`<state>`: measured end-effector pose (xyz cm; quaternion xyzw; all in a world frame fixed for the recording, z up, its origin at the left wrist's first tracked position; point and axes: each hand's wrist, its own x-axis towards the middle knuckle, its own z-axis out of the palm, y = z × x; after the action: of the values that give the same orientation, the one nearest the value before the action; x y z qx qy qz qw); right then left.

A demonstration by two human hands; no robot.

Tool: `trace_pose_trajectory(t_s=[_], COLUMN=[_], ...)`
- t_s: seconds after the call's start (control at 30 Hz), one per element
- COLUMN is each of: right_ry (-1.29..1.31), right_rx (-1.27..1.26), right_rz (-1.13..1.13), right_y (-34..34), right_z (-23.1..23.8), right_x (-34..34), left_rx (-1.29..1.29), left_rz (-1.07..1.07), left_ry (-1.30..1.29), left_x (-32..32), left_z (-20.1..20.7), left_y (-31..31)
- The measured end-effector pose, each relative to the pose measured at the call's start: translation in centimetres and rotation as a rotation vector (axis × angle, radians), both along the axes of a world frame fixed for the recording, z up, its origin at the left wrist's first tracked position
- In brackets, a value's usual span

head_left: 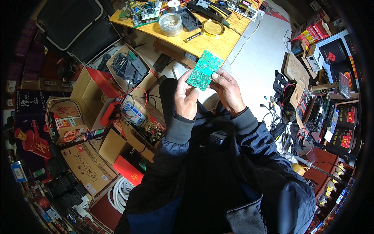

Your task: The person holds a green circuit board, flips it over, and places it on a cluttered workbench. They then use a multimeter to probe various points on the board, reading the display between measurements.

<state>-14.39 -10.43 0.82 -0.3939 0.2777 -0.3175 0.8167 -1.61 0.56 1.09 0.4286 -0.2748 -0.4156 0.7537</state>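
A green circuit board [203, 71] is held up between my two hands, its solder side facing me, tilted with the top leaning right. My left hand [186, 96] grips the lower left edge, thumb at the bottom corner. On the right edge, my right hand [228, 90] pinches the board with thumb and fingers; the fingertips behind it are hidden. Beyond the board stands a wooden table [163, 35] with a magnifying glass [212, 28], a round clear tub [170, 24] and a black plastic casing [189, 20] on it.
More circuit boards [145, 11] and a screwdriver [233, 28] lie on the table. To the left are a black folding chair [70, 23], open cardboard boxes [83, 97] with cables and electronics, and a coiled white hose [120, 194]. Cables [274, 121] and stacked boxes [344, 117] crowd the right side.
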Motion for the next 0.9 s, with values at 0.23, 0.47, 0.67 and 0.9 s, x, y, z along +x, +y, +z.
trace_pose_trajectory(t_s=[0.23, 0.47, 0.67, 0.9], right_ry=[0.018, 0.018, 0.019, 0.036], right_rx=[-0.009, 0.003, 0.004, 0.02], right_rz=[-0.013, -0.012, -0.011, -0.024], right_y=[-0.14, -0.17, -0.18, -0.17], right_z=[-0.28, -0.18, -0.21, 0.09], right_x=[-0.05, -0.12, 0.0, 0.02], left_rx=[0.042, 0.033, 0.049, 0.045], left_rz=[0.018, 0.013, 0.008, -0.002], left_ry=[0.023, 0.013, 0.003, -0.006], left_x=[-0.05, -0.05, -0.12, -0.09], left_z=[-0.26, -0.27, 0.15, 0.06], left_y=[-0.11, -0.25, -0.15, -0.13])
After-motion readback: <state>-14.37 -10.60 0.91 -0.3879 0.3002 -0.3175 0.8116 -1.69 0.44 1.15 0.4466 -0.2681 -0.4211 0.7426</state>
